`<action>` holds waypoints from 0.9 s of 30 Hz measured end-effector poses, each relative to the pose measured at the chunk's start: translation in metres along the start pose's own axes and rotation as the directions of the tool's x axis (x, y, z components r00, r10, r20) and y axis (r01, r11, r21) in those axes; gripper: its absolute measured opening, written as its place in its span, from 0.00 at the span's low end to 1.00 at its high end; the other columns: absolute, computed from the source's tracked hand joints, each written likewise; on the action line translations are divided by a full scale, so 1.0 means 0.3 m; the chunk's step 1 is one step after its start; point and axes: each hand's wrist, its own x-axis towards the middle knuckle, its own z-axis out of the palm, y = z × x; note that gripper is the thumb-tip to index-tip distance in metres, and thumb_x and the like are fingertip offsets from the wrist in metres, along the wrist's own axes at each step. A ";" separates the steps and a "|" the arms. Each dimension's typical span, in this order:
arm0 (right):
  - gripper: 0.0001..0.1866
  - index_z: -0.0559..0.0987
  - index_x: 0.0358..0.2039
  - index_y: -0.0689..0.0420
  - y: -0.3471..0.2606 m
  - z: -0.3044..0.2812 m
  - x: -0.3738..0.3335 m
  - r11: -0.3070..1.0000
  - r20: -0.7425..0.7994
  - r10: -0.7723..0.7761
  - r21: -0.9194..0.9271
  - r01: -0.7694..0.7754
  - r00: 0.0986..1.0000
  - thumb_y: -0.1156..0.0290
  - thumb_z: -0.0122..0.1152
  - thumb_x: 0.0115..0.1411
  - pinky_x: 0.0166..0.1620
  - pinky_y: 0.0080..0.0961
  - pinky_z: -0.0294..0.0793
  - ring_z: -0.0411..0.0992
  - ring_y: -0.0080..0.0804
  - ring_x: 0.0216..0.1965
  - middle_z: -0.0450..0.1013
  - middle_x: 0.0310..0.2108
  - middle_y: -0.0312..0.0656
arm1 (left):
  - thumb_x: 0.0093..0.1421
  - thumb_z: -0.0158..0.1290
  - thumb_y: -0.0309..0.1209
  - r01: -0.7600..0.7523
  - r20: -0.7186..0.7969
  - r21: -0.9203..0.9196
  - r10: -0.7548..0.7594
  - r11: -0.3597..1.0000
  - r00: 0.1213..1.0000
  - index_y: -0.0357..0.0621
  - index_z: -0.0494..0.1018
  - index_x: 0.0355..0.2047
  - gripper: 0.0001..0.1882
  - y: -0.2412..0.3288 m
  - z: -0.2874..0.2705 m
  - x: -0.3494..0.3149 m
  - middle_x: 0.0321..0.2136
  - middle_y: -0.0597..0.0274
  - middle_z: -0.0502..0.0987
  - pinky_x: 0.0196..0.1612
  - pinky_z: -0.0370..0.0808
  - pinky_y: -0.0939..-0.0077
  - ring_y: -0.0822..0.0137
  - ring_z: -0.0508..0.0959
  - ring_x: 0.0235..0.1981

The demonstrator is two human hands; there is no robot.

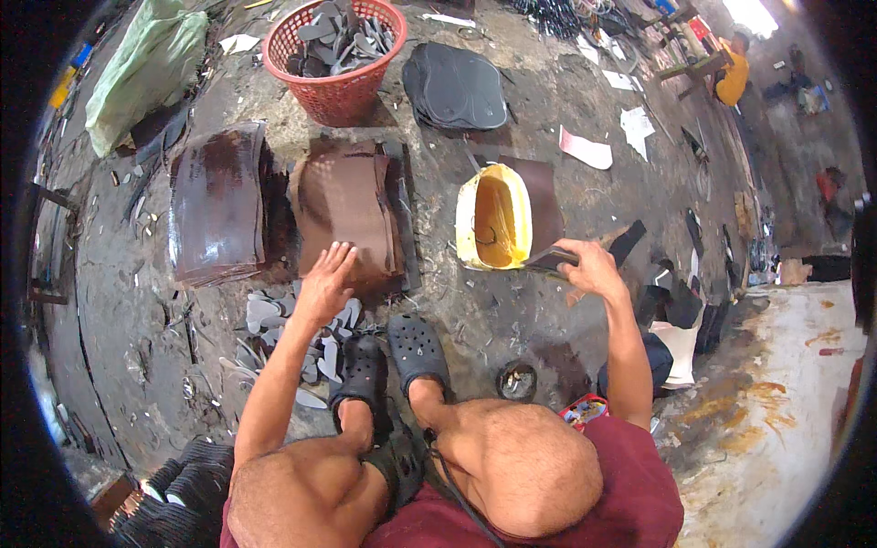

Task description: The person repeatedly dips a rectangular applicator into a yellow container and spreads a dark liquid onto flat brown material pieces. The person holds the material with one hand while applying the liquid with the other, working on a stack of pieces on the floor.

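My left hand (pixel 329 285) lies with its fingers out on the near edge of a stack of brown sheets (pixel 340 196). To the right, my right hand (pixel 592 270) is closed round a dark, flat, strip-like tool (pixel 546 259). The tool's far end meets the near rim of a cut-open yellow-white container (pixel 467 222). Amber, glue-like liquid (pixel 491 212) shows inside it. Left of the brown stack is another stack of glossy dark brown sheets (pixel 217 205). A further brown sheet (pixel 543 196) lies partly behind the container.
A red plastic basket (pixel 333 99) of grey cut pieces stands at the back, beside stacked black pads (pixel 454 87). Grey sole-shaped pieces (pixel 265 312) lie scattered near my feet. A pale green sack (pixel 151 68) is far left. Someone in yellow (pixel 733 78) is far right.
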 end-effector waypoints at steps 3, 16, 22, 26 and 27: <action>0.21 0.81 0.51 0.41 0.002 -0.092 0.079 0.952 -0.284 0.029 -0.285 -0.113 0.958 0.67 0.65 0.54 0.49 0.47 0.76 0.79 0.50 0.46 0.81 0.43 0.47 | 0.51 0.58 0.22 -0.032 -0.144 0.038 0.037 0.999 0.989 0.37 0.63 0.64 0.38 0.025 0.049 -0.007 0.66 0.48 0.64 0.72 0.58 0.56 0.50 0.61 0.69; 0.30 0.75 0.55 0.62 -0.924 0.195 0.676 0.738 -0.378 -0.303 0.488 0.466 0.875 0.62 0.68 0.54 0.55 0.42 0.73 0.75 0.56 0.53 0.77 0.47 0.60 | 0.53 0.52 0.21 0.031 -0.203 0.053 -0.020 0.998 0.979 0.35 0.69 0.59 0.30 0.037 0.095 -0.056 0.63 0.49 0.69 0.70 0.62 0.55 0.52 0.65 0.67; 0.26 0.67 0.58 0.60 -1.038 0.431 0.537 0.926 -0.388 -0.191 0.234 0.297 0.902 0.68 0.56 0.59 0.44 0.56 0.76 0.78 0.65 0.38 0.79 0.35 0.64 | 0.53 0.53 0.21 0.047 -0.096 0.029 -0.044 0.998 0.994 0.36 0.66 0.62 0.32 -0.001 0.073 -0.074 0.66 0.50 0.65 0.72 0.59 0.56 0.52 0.61 0.70; 0.27 0.65 0.59 0.63 -1.034 0.454 0.526 0.965 -0.364 -0.092 0.199 0.173 0.927 0.69 0.56 0.59 0.42 0.57 0.77 0.79 0.65 0.37 0.79 0.34 0.63 | 0.55 0.53 0.22 0.013 -0.084 -0.049 -0.017 0.999 0.996 0.38 0.65 0.63 0.32 -0.022 0.056 -0.061 0.67 0.52 0.64 0.73 0.57 0.57 0.52 0.59 0.70; 0.27 0.65 0.58 0.63 -1.062 0.451 0.530 0.959 -0.371 -0.111 0.204 0.197 0.922 0.70 0.56 0.59 0.42 0.57 0.77 0.79 0.65 0.38 0.79 0.34 0.64 | 0.55 0.52 0.22 0.009 -0.090 -0.053 -0.013 0.999 0.996 0.38 0.65 0.63 0.32 -0.023 0.059 -0.063 0.67 0.52 0.64 0.73 0.57 0.57 0.52 0.59 0.70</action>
